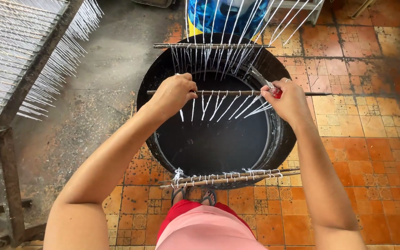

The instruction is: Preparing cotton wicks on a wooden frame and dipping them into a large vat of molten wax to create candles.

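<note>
- Gripping a thin brown stick (228,93) near each end, the person holds it level over the black vat (281,139) of dark liquid; the left hand (174,92) is fisted around it, and the right hand (287,98) pinches it together with a small red-tipped tool (274,90).
- Running left to right across the vat's mouth, the stick's long axis lies crosswise to the person, its right tip poking past the rim.
- White strings (223,105) hang from it in a row, slanting down to the left.
- It looks light and stiff but slender, so I judge it could bend or snap if held at one end only; both ends seem the sound places to hold.
- The strings look limp and apt to tangle.
- Another strung stick (211,46) rests across the far rim, and two more (230,178) lie on the near rim.
</note>
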